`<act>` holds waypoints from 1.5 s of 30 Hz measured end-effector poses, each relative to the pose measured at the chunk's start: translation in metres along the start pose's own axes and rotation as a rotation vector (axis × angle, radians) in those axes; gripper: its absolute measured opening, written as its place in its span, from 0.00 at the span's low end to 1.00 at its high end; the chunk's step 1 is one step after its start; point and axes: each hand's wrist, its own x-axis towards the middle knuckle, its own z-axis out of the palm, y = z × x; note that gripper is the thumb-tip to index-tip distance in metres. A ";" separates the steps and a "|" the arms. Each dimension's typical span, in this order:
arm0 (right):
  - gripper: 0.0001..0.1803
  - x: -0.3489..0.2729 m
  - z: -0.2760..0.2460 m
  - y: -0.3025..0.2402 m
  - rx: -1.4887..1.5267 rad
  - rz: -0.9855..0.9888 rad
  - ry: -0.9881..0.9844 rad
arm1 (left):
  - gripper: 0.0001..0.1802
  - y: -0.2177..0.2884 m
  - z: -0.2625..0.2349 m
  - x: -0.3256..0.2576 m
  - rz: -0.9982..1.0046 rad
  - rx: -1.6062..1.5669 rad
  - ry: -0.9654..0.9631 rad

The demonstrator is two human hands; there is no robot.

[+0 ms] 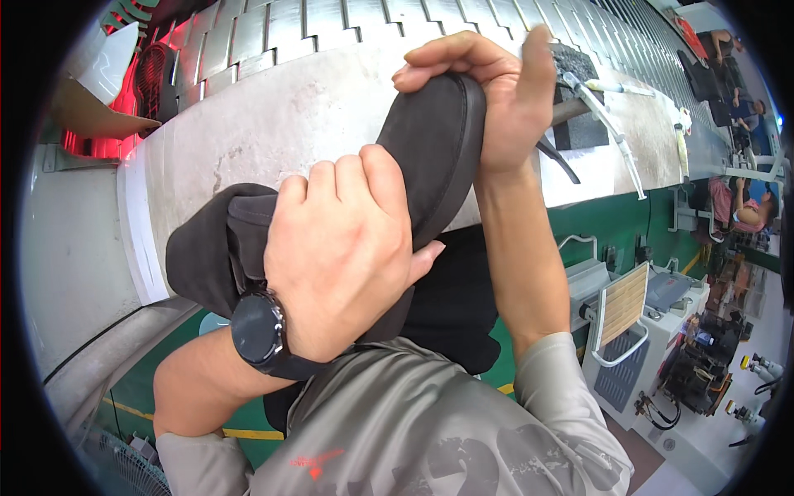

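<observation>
A dark suede-like boot point(430, 140) lies slantwise at the worktable's near edge, its toe pointing away to the right and its shaft bunched at the left. My left hand point(339, 223), with a black watch on its wrist, is closed over the boot's middle, thumb by the sole's edge. At the toe end, my right hand point(504, 99) has its fingers stretched across the tip and its palm beside the sole rim. The right thumb stands up apart, slightly blurred. The boot's far side and underside are hidden.
A metal slat conveyor point(331, 21) runs behind the pale worktable point(240, 132). Right of my right hand are a dark porous block point(583, 132) and white brush-like tools point(616, 136). A red-lit bin point(124, 99) stands far left. A chair point(620, 314) and seated people are at the right.
</observation>
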 end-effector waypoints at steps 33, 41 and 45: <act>0.29 -0.136 0.119 -0.010 -0.855 0.411 0.271 | 0.36 -0.074 0.011 -0.044 0.051 -0.195 0.042; 0.27 -0.101 0.128 -0.030 -1.192 0.672 0.094 | 0.34 -0.070 0.020 -0.048 0.083 -0.176 0.198; 0.28 -0.107 0.122 -0.014 -1.240 0.612 0.140 | 0.36 -0.059 0.015 -0.058 0.077 -0.153 0.333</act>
